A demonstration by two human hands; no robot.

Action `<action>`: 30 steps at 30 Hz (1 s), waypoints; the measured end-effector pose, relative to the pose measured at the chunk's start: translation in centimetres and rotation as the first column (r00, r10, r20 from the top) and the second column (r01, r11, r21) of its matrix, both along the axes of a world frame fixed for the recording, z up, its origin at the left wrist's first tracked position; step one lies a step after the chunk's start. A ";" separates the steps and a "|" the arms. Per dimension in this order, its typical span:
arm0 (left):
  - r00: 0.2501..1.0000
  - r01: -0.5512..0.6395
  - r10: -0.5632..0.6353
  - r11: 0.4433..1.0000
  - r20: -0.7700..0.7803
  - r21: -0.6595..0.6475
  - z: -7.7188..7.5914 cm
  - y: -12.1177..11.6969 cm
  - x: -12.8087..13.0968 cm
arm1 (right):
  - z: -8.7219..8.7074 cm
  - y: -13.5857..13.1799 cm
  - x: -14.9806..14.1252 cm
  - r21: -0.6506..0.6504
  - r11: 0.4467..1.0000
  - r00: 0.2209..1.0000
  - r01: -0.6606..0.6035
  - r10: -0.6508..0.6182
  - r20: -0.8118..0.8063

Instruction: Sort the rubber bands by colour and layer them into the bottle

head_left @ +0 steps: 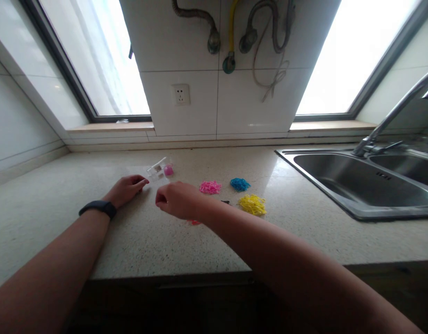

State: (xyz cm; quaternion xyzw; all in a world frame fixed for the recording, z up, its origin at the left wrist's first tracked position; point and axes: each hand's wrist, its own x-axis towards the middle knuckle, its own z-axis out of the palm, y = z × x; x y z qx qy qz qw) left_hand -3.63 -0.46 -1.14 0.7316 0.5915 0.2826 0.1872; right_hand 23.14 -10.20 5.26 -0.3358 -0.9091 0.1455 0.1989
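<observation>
A: Nearest to you, the speckled pale stone table [154,253] spans the lower frame, its front edge running above the dark bottom. A patch of small red pieces [195,222] shows just below centre, mostly hidden under your right wrist.

B: And your right hand [179,199]?

A: Left of centre, back upward, your fingers curled inward; I can't tell whether they close on anything. Right of your forearm lies a loose heap of thin yellow strips [252,204], and a small dark object [225,202] peeks out beside the arm.

B: Your left hand [130,189], past the black wristband [97,209], is left of centre too, thumb near the fingertips. Whether you pinch something there, I can't tell.

A: Farther back, near the centre, you have a heap of small bright-pink strips [210,187], with a heap of small blue strips [239,184] to its right.

B: Beyond your hands, left of centre, lies the clear plastic container [158,170], a round pink object [168,170] at its right side. At the frame's right is your stainless-steel sink [334,178].
</observation>
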 end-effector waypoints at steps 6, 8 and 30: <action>1.000 -0.018 0.017 1.000 -0.019 -0.019 -0.3 0.2 -0.3 | 2.0 0.4 8.7 -0.447 0.886 0.828 -0.120 -0.159 -0.538; 0.999 -0.017 0.017 1.000 -0.029 -0.022 -0.4 0.3 -0.4 | 2.2 0.4 11.7 -0.469 0.867 0.745 -0.171 -0.198 -0.637; 0.996 -0.031 0.028 0.999 -0.089 -0.025 -0.3 -0.1 -0.1 | 1.2 -1.0 21.7 -0.306 0.951 0.395 -0.044 -0.265 -0.880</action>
